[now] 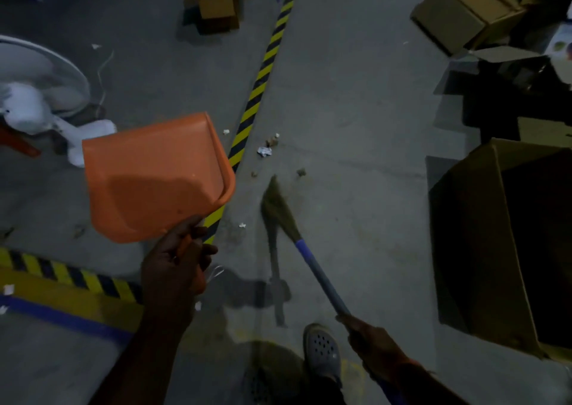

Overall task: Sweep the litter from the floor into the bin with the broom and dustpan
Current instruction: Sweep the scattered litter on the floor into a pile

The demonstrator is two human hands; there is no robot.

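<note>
My left hand [178, 262] grips the handle of an orange dustpan [154, 172], held up off the floor with its inside facing me. My right hand [371, 346] holds the blue handle of a straw broom [280, 208], whose blurred bristles touch the grey floor. Just beyond the bristles lie scraps of litter: a crumpled white paper [264, 151], brown bits [272, 140] and small crumbs [301, 172]. A white scrap [242, 225] lies left of the broom. A large open cardboard box [483, 250] stands at the right.
A yellow-and-black hazard stripe [263, 76] runs diagonally across the floor. A white fan [40, 95] stands at the left. Cardboard boxes sit at the top middle [216, 5] and top right [464, 14]. My shoe [322, 352] is at the bottom.
</note>
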